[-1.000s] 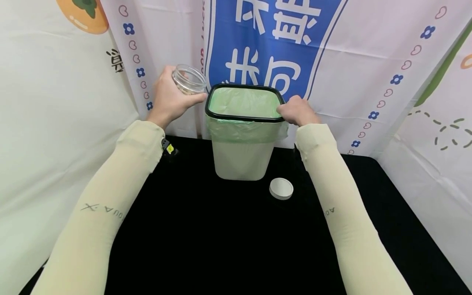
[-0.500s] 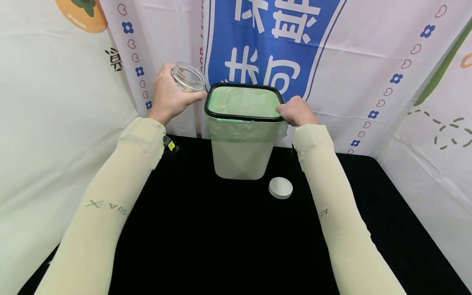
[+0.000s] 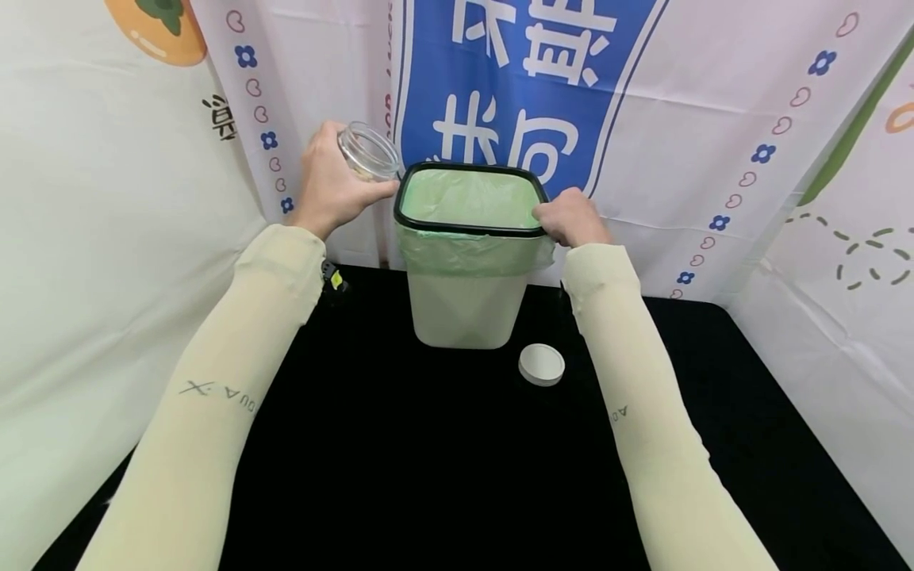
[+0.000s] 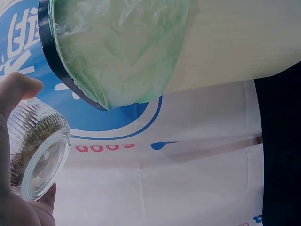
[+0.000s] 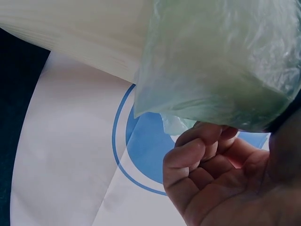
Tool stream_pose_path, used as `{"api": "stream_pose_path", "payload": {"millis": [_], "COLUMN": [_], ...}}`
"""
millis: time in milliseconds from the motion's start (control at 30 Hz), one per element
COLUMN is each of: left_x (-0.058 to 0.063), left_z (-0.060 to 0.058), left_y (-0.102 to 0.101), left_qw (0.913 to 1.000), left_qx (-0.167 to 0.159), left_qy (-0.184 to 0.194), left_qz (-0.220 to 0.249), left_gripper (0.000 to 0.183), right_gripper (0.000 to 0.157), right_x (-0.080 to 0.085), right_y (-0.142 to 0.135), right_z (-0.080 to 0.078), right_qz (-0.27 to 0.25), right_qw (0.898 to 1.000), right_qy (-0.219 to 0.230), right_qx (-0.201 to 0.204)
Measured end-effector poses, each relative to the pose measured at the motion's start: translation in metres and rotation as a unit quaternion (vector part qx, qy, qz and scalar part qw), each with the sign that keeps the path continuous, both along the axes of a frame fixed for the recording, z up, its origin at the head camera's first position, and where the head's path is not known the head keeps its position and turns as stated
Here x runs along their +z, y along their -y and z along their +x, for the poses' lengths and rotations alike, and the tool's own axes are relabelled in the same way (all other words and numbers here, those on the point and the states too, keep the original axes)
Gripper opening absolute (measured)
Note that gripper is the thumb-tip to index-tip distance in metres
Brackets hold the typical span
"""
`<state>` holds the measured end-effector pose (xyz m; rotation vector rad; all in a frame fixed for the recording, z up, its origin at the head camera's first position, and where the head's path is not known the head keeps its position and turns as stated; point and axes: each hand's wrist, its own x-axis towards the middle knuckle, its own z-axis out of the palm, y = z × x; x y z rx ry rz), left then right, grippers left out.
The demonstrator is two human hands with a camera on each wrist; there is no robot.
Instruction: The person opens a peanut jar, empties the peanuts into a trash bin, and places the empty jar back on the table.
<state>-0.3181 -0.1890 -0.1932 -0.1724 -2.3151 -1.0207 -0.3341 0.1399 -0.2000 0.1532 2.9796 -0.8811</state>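
Wall cloth [image 3: 714, 127]: white, with a big blue patch [image 3: 493, 103], little hearts and flowers.
Table [image 3: 414, 460]: black, at the foot of the cloth.
Bin [image 3: 464, 309]: pale, standing up on the table, with a black rim [image 3: 471, 231].
Green bag [image 3: 471, 258]: lines the bin and folds down outside.
Left hand [image 3: 328, 182]: fingers wrapped round the glass jar [image 3: 368, 152].
Right hand [image 3: 574, 216]: fingers curled, holding the bin's right edge.
Jar: tilted, just left of the rim, brown bits [image 4: 28, 127] inside.
White lid [image 3: 541, 363]: flat on the table, in front of the bin, a bit right.
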Motion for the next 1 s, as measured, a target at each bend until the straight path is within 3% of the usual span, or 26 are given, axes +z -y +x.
{"api": "stream_pose_path", "payload": {"millis": [133,333,600,1000], "left_x": [0.0015,0.0036,0.0062,0.0084], "left_z": [-0.0014,-0.0028,-0.0040,-0.0044], "left_y": [0.0005,0.0008,-0.0006,-0.0035], "left_qw": [0.9999,0.9992,0.9968,0.9913], "left_qx": [0.000,-0.007,-0.016,-0.031], "left_qy": [-0.003,-0.017,-0.026,-0.025], "left_qz": [-0.015,-0.037,-0.074,-0.125], "left_gripper": [0.091,0.089,0.087,0.092], "right_gripper": [0.022,0.022,0.039,0.039], "right_x": [0.0010,0.0007,-0.0002,0.0002], "right_y": [0.0016,0.0030,0.0029,0.0048], "right_z": [0.0008,0.0013,0.0009,0.0026], "right_qz": [-0.001,-0.005,-0.008,-0.006], "right_qw": [1.000,1.000,1.000,0.999], "right_qy": [-0.002,-0.001,0.002,-0.001], "right_qx": [-0.014,-0.022,-0.026,-0.032]}}
